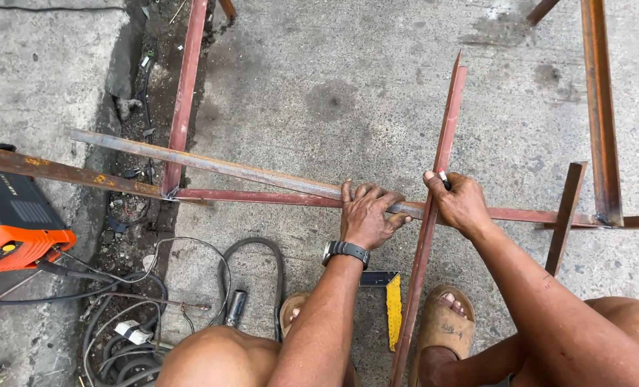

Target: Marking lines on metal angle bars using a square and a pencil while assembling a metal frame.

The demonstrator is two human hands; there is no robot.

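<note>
On a concrete floor (377, 79), a squatting person works w/ rusty metal bars; left hand (366, 215) lies flat, fingers spread, pressing a grey angle bar (212, 163) where it meets the crossing red bar (438, 186); right hand (459, 204) is clenched around a small marker (443, 177) right beside that red bar; orange welding machine (11, 236) & cables (140, 315) sit at left; a yellow-handled square (391, 304) lies between the sandalled feet.
</note>
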